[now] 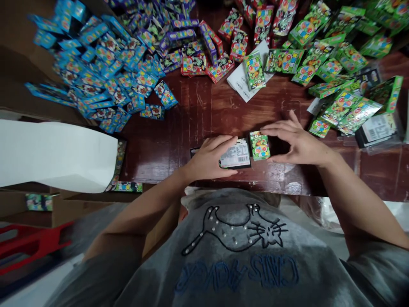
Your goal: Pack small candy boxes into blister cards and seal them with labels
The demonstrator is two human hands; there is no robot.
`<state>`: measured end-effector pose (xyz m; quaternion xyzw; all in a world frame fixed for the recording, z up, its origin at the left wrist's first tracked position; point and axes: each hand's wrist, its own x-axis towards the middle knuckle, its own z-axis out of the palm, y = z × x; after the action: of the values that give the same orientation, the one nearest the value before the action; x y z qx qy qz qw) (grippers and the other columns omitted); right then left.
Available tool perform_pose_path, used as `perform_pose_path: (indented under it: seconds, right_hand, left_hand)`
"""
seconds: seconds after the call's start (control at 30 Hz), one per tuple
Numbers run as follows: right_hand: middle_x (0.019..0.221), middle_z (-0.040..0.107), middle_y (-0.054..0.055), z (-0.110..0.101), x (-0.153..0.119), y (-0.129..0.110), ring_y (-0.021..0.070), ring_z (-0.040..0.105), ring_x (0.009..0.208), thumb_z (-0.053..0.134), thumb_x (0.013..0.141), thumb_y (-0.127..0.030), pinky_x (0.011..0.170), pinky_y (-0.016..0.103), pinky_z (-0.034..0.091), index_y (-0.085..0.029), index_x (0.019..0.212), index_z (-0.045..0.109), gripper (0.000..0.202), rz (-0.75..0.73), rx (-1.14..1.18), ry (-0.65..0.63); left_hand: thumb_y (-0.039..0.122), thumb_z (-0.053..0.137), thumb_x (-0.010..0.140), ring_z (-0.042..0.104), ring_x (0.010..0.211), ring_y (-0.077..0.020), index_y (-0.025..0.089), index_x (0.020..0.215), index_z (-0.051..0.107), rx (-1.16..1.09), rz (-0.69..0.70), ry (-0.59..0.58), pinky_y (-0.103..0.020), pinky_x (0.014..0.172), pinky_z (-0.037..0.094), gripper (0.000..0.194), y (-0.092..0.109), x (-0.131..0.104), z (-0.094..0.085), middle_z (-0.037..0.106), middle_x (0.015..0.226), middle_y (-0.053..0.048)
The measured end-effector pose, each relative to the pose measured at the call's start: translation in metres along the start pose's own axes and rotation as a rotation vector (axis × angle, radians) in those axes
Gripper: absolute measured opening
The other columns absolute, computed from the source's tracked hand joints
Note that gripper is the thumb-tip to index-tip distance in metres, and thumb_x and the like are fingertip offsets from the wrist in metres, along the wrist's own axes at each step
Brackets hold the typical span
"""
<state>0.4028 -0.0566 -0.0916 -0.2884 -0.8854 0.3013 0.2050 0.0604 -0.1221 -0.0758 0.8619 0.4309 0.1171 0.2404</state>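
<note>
Near the table's front edge, my left hand [209,158] is wrapped round a flat black-edged pack with a white printed label and barcode [238,155]. Its left part is hidden under my palm. Just right of the pack is a small green printed box [260,146], a narrow gap between the two. My right hand [295,140] grips this box by its right side, the fingers at the far corner and the thumb at the near one. Beyond my hands, another green box [254,71] lies on a white paper sheet [239,83].
Blue boxes [105,76] are heaped at the back left, purple boxes [182,35] beside them, red boxes [239,44] in the middle and green boxes [315,59] at the right. A dark labelled pack [377,130] lies far right. A white sheet [57,153] juts in from the left.
</note>
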Motion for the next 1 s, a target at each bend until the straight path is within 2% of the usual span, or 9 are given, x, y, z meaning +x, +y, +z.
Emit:
perform_pose_path:
  seconds: [0.2,0.33,0.43,0.5,0.6,0.63,0.7,0.83,1.0]
  right_hand:
    - [0.154,0.068,0.013,-0.003,0.013,-0.014,0.0372,0.066,0.140,0.077,0.093,-0.066,0.138,0.075,0.005,-0.031,0.161,0.057,0.079,0.002,-0.065,0.038]
    - [0.166,0.060,0.010,-0.011,0.021,-0.016,0.0355,0.058,0.151,0.074,0.098,-0.053,0.137,0.076,0.007,-0.036,0.171,0.043,0.081,-0.077,-0.012,-0.097]
    - [0.182,0.035,0.010,-0.014,0.029,-0.021,0.0355,0.036,0.168,0.068,0.102,-0.049,0.137,0.072,0.019,-0.036,0.178,0.024,0.088,-0.097,0.037,-0.124]
    - [0.184,0.030,0.013,-0.008,0.035,-0.027,0.0363,0.034,0.169,0.068,0.102,-0.051,0.135,0.066,0.034,-0.032,0.178,0.021,0.091,-0.030,0.065,0.023]
    - [0.156,0.062,0.015,0.015,0.044,-0.037,0.0303,0.065,0.142,0.069,0.103,-0.047,0.110,0.049,0.062,-0.031,0.171,0.030,0.080,0.114,0.234,0.330]
    - [0.140,0.070,0.011,0.025,0.046,-0.039,0.0268,0.073,0.128,0.069,0.104,-0.045,0.100,0.044,0.066,-0.032,0.166,0.036,0.071,0.152,0.318,0.404]
    - [0.116,0.074,0.004,0.041,0.051,-0.042,0.0214,0.076,0.106,0.069,0.104,-0.042,0.088,0.036,0.066,-0.032,0.151,0.049,0.052,0.211,0.467,0.474]
    - [0.102,0.070,0.000,0.055,0.054,-0.044,0.0163,0.070,0.087,0.072,0.101,-0.046,0.074,0.029,0.062,-0.030,0.136,0.055,0.043,0.273,0.624,0.371]
    - [0.101,0.064,0.000,0.054,0.060,-0.045,0.0147,0.064,0.083,0.070,0.102,-0.049,0.066,0.025,0.057,-0.029,0.130,0.051,0.039,0.297,0.662,0.229]
  left_hand:
    - [0.041,0.090,0.082,0.056,0.146,-0.0371,0.024,0.171,0.034,0.029,-0.116,0.145,-0.054,0.124,0.048,0.107,0.012,0.002,0.004,0.054,0.157,-0.017]
    - [0.040,0.091,0.081,0.055,0.147,-0.0391,0.026,0.173,0.030,-0.012,-0.085,0.147,-0.056,0.124,0.048,0.111,0.017,0.004,0.007,0.052,0.158,-0.018]
    - [0.046,0.093,0.082,0.051,0.151,-0.0396,0.027,0.173,0.026,-0.107,-0.156,0.245,-0.058,0.126,0.046,0.114,0.022,0.011,0.007,0.047,0.162,-0.018]
    - [0.049,0.086,0.090,0.049,0.154,-0.0385,0.029,0.173,0.022,-0.193,-0.256,0.377,-0.059,0.128,0.045,0.107,0.027,0.019,0.007,0.045,0.165,-0.018]
    - [0.041,0.058,0.110,0.048,0.157,-0.0344,0.032,0.173,0.015,-0.347,-0.330,0.538,-0.059,0.128,0.045,0.076,0.031,0.031,0.007,0.044,0.170,-0.017]
    - [0.038,0.050,0.113,0.049,0.157,-0.0329,0.033,0.172,0.015,-0.409,-0.321,0.561,-0.059,0.128,0.045,0.069,0.031,0.032,0.009,0.044,0.171,-0.017]
    - [0.037,0.049,0.113,0.055,0.152,-0.0309,0.033,0.169,0.017,-0.532,-0.289,0.574,-0.056,0.126,0.049,0.065,0.029,0.032,0.014,0.047,0.169,-0.016]
    - [0.041,0.066,0.105,0.073,0.126,-0.0272,0.031,0.164,0.017,-0.724,-0.324,0.556,-0.049,0.107,0.063,0.077,0.017,0.017,0.029,0.067,0.143,-0.015]
    - [0.037,0.076,0.096,0.075,0.118,-0.0255,0.029,0.150,0.030,-0.838,-0.357,0.532,-0.047,0.100,0.065,0.070,0.005,0.002,0.032,0.069,0.135,-0.012]
